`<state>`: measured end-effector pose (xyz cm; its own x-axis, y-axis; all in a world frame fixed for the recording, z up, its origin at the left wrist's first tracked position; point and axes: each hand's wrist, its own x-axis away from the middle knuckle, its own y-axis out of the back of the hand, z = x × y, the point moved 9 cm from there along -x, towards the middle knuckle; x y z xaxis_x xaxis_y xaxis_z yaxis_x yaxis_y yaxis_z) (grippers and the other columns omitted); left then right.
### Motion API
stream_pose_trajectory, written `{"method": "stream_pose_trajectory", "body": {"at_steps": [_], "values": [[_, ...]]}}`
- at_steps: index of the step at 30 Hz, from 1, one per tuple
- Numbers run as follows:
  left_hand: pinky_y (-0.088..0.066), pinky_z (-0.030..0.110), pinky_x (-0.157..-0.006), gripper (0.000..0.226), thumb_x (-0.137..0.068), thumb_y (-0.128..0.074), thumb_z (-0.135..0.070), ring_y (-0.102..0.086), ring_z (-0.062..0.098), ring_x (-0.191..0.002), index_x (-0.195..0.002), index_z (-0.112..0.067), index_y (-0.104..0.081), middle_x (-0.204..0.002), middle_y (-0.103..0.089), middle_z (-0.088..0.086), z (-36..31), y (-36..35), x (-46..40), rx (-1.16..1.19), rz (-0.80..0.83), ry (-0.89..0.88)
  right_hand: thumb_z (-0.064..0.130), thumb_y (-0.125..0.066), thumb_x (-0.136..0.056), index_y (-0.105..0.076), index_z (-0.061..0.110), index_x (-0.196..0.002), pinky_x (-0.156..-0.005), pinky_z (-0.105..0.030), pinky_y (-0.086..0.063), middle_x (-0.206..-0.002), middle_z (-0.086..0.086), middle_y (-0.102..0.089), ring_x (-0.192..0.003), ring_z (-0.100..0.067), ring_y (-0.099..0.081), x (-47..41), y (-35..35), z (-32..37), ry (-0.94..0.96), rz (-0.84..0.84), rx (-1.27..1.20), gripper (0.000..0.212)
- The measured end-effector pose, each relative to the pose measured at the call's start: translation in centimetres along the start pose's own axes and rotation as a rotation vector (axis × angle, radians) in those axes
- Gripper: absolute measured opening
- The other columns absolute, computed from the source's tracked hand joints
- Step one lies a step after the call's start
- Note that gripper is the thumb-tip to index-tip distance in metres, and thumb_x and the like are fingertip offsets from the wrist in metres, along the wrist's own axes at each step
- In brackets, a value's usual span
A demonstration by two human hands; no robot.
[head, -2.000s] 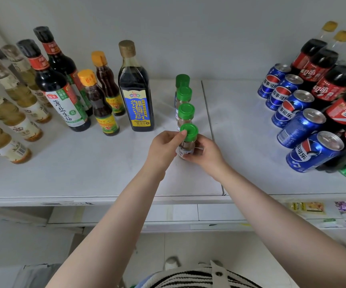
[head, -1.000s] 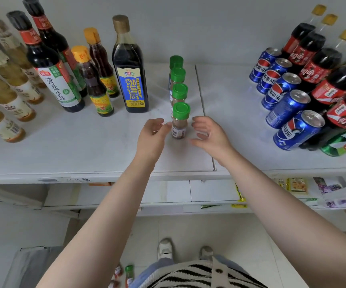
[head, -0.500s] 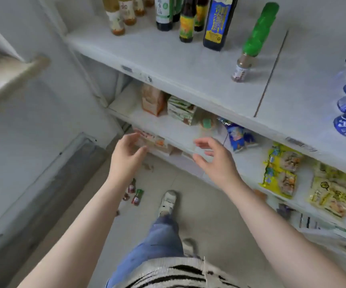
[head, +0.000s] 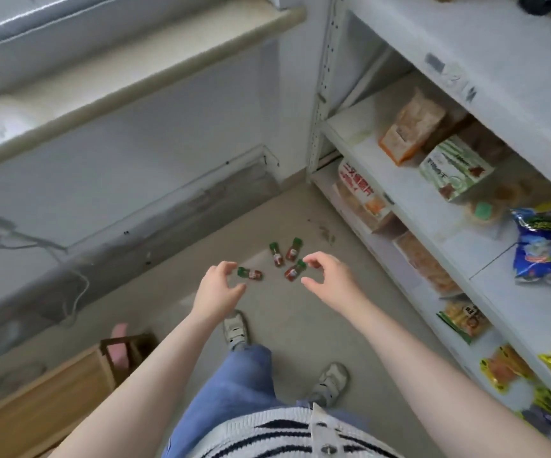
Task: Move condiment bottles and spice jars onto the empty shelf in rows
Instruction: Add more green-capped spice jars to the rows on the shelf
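Note:
Several small spice jars with green caps and red contents lie on their sides on the floor: one (head: 250,274) at the left, another (head: 294,270) at the right, and two more (head: 276,254) behind them. My left hand (head: 218,289) hovers above the left jar, fingers loosely curved and holding nothing. My right hand (head: 328,276) reaches out above the right jar, thumb and fingers apart and empty. The white top shelf (head: 485,47) shows at the upper right, with only bottle bases visible at the frame's edge.
Lower shelves (head: 409,193) on the right hold snack packets and boxes. A wooden crate (head: 52,391) stands at the lower left. A wall with a window sill (head: 135,71) fills the left. My shoes (head: 235,328) stand on the beige floor.
My hands let go of the green-capped jar on the top shelf and dropped away. My view swung down and left to the floor, where both hands now reach over the lying jars.

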<state>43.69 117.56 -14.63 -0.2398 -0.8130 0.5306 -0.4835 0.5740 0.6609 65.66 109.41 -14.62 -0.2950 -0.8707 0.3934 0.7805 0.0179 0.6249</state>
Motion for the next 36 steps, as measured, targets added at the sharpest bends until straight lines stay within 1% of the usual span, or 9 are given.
{"method": "stream_pose_trajectory", "body": {"at_steps": [4, 6, 12, 16, 20, 26, 29, 32, 36], "values": [[-0.039, 0.029, -0.098, 0.048, -0.082, -0.062, -0.021, -0.05, 0.021, -0.122, -0.129, -0.015, -0.051, -0.128, -0.054, 0.007, 5.8, 0.6, -4.6, -0.077, 0.102, 0.087, 0.024, -0.067, -0.082, -0.058, 0.019, -0.118, -0.09, -0.027, -0.045, -0.116, 0.0, -0.061, -0.109, -0.015, -0.058, -5.3, -4.5, 1.0, -0.092, 0.063, 0.076, 0.038], [-0.041, 0.032, -0.099, 0.048, -0.083, -0.061, -0.024, -0.05, 0.024, -0.122, -0.129, -0.016, -0.05, -0.128, -0.053, 0.008, 8.4, 0.7, -7.8, -0.134, 0.134, 0.115, 0.025, -0.066, -0.082, -0.057, 0.019, -0.12, -0.092, -0.03, -0.046, -0.118, 0.0, -0.06, -0.112, -0.017, -0.057, -8.3, -7.0, 0.6, -0.125, 0.081, 0.104, 0.04], [-0.043, 0.036, -0.095, 0.048, -0.085, -0.057, -0.025, -0.049, 0.032, -0.119, -0.131, -0.015, -0.048, -0.127, -0.053, 0.012, 14.2, -2.6, -19.1, -0.24, 0.166, 0.171, 0.028, -0.063, -0.084, -0.052, 0.019, -0.127, -0.093, -0.037, -0.048, -0.125, -0.004, -0.056, -0.117, -0.025, -0.054, -18.2, -14.1, -4.1, -0.227, 0.141, 0.257, 0.045], [-0.044, 0.037, -0.094, 0.049, -0.086, -0.056, -0.024, -0.049, 0.034, -0.12, -0.133, -0.013, -0.047, -0.128, -0.053, 0.015, 17.2, -8.9, -26.7, -0.257, 0.202, 0.153, 0.026, -0.061, -0.085, -0.051, 0.018, -0.128, -0.092, -0.04, -0.048, -0.127, -0.007, -0.055, -0.118, -0.031, -0.053, -25.1, -19.7, -9.7, -0.253, 0.184, 0.334, 0.045], [-0.046, 0.04, -0.092, 0.047, -0.086, -0.055, -0.022, -0.051, 0.035, -0.115, -0.131, -0.011, -0.047, -0.126, -0.051, 0.015, 21.2, -17.2, -33.6, -0.221, 0.239, 0.178, 0.025, -0.061, -0.081, -0.051, 0.017, -0.129, -0.095, -0.038, -0.047, -0.13, -0.011, -0.054, -0.12, -0.031, -0.05, -31.9, -26.1, -17.0, -0.271, 0.229, 0.375, 0.05], [-0.043, 0.039, -0.095, 0.05, -0.089, -0.055, -0.035, -0.049, 0.034, -0.119, -0.132, -0.012, -0.047, -0.129, -0.051, 0.013, 29.4, -29.0, -41.2, -0.279, 0.279, 0.271, 0.024, -0.064, -0.081, -0.049, 0.011, -0.129, -0.094, -0.039, -0.046, -0.13, -0.019, -0.053, -0.118, -0.036, -0.052, -39.4, -34.7, -27.9, -0.296, 0.247, 0.41, 0.052], [-0.043, 0.041, -0.098, 0.054, -0.091, -0.053, -0.041, -0.048, 0.035, -0.12, -0.133, -0.008, -0.046, -0.131, -0.049, 0.015, 33.5, -33.7, -43.9, -0.209, 0.284, 0.382, 0.026, -0.064, -0.082, -0.049, 0.008, -0.125, -0.09, -0.042, -0.048, -0.124, -0.021, -0.055, -0.113, -0.039, -0.053, -42.3, -38.3, -32.3, -0.291, 0.252, 0.389, 0.049], [-0.042, 0.038, -0.096, 0.057, -0.091, -0.053, -0.045, -0.051, 0.036, -0.118, -0.132, -0.005, -0.046, -0.129, -0.049, 0.019, 36.1, -37.3, -46.5, -0.051, 0.264, 0.496, 0.028, -0.065, -0.082, -0.051, 0.006, -0.117, -0.082, -0.043, -0.05, -0.114, -0.021, -0.06, -0.103, -0.039, -0.058, -44.8, -40.3, -35.1, -0.29, 0.193, 0.35, 0.044], [-0.04, 0.029, -0.073, 0.054, -0.089, -0.055, -0.049, -0.058, 0.031, -0.101, -0.124, -0.008, -0.055, -0.12, -0.06, 0.016, 38.1, -40.5, -48.7, 0.207, 0.212, 0.689, 0.023, -0.067, -0.08, -0.044, 0.005, -0.128, -0.086, -0.041, -0.049, -0.116, -0.019, -0.059, -0.106, -0.036, -0.058, -46.9, -42.2, -37.3, -0.298, 0.119, 0.262, 0.056]]}}
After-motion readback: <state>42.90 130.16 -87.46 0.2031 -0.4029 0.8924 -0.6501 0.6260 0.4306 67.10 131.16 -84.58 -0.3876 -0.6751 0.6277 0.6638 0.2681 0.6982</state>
